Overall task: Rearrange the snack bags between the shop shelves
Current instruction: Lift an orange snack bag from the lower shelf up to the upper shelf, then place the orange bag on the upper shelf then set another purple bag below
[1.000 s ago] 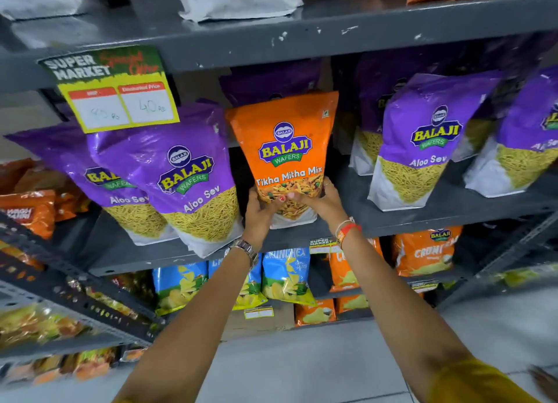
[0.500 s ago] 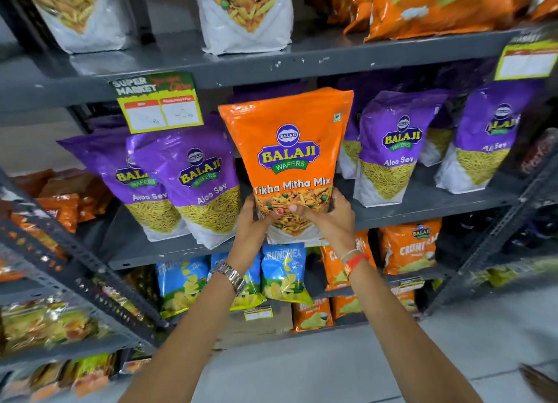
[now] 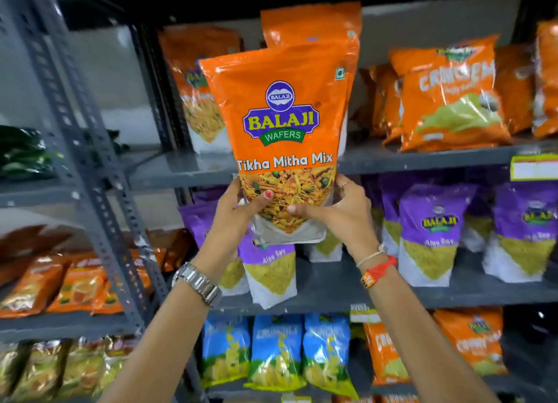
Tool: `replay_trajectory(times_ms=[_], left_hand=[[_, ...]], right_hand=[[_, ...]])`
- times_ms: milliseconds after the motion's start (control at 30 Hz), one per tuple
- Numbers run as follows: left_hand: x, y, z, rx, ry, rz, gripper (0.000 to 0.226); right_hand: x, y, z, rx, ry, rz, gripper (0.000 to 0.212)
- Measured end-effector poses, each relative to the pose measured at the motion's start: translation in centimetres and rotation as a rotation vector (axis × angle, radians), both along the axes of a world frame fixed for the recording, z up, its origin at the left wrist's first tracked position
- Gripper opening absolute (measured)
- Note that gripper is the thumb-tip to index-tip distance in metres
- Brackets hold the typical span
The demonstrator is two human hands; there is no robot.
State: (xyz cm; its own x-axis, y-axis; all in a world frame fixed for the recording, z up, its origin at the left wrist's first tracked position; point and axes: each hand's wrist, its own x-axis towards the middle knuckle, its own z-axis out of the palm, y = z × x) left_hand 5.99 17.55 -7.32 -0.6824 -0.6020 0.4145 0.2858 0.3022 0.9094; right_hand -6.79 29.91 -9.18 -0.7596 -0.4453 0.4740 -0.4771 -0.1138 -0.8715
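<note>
An orange Tikha Mitha Mix bag (image 3: 280,124) is held upright in front of the upper grey shelf (image 3: 422,158). My left hand (image 3: 238,212) grips its lower left corner and my right hand (image 3: 341,212) grips its lower right corner. Directly behind it on that shelf stands a second orange bag of the same kind (image 3: 314,25), and a third (image 3: 196,85) stands to the left. Purple Aloo Sev bags (image 3: 431,233) fill the shelf below, partly hidden by my hands.
Orange Crunchex bags (image 3: 453,97) lie at the right of the upper shelf. Blue bags (image 3: 277,351) and more orange ones (image 3: 474,342) sit on the lowest shelf. A slotted grey upright (image 3: 90,176) separates a left rack holding orange (image 3: 75,288) and golden packets (image 3: 45,369).
Both hands have lifted the orange bag from the purple-bag shelf up to the level of the shelf above. The view has tilted upward with it.
</note>
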Motion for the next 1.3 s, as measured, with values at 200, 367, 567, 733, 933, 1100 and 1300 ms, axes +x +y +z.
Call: replay_trajectory(times_ms=[200,367,567,733,933,1100,1300], left_hand=[[0.4,-4.8,7.0,0.084,0.024,0.038,0.031],[-0.6,-9.4,10.9,0.097,0.013,0.124,0.025],[-2.0,-14.0,11.6,0.117,-0.001,0.233,0.029],[-3.4,-16.7,10.0,0.146,-0.031,0.263,0.037],[-4.6,-18.5,9.3,0.087,-0.067,0.305,0.026],[-3.9,-18.8,9.2,0.076,-0.143,0.264,0.021],[-3.5,-17.1,8.2,-0.069,-0.046,0.467,0.043]], right_hand=[[0.1,-5.6,8.8,0.027,0.125,0.019,0.068],[-0.5,-11.1,12.3,0.030,0.104,0.057,0.059],[-2.6,-16.5,12.8,0.083,-0.018,0.207,0.066],[-4.2,-18.8,11.4,0.094,-0.053,0.272,0.059],[-4.9,-20.6,10.3,0.103,-0.075,0.275,0.041],[-4.7,-20.7,10.1,0.126,-0.043,0.277,0.053],[-3.8,-18.6,8.7,0.013,0.003,0.285,0.082]])
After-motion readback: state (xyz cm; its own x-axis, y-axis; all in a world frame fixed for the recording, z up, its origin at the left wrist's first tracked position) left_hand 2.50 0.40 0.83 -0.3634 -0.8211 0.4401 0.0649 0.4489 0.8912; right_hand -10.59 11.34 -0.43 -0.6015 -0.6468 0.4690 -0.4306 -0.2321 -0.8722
